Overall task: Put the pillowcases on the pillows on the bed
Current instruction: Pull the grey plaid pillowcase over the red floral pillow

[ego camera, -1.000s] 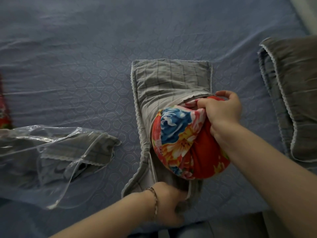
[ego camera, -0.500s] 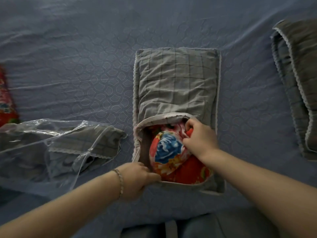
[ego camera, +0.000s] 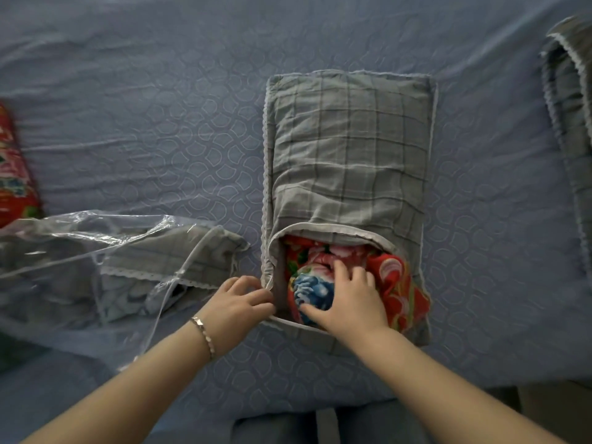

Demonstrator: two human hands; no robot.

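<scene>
Your pillow (ego camera: 395, 285) has gone much deeper into the pillowcase (ego camera: 349, 149): a second ago it bulged out of the mouth as a ball, and now only its near end shows in the opening, lying fairly flat. That puts this pillow close to done; I judge what remains is tucking the last red corner on the right under the hem and closing the flap.

Your right hand (ego camera: 349, 299) has let go of the bunched fabric it was gripping and now lies spread on the pillow, fingers nearly straight, pressing it in. Your left hand (ego camera: 237, 307) has shifted from the near hem to the left corner of the mouth, fingers curled on the edge, holding it open.

On the bed (ego camera: 160, 123), a second pillow (ego camera: 12, 174) waits uncovered at the far left, beside the bag (ego camera: 64, 251).
</scene>
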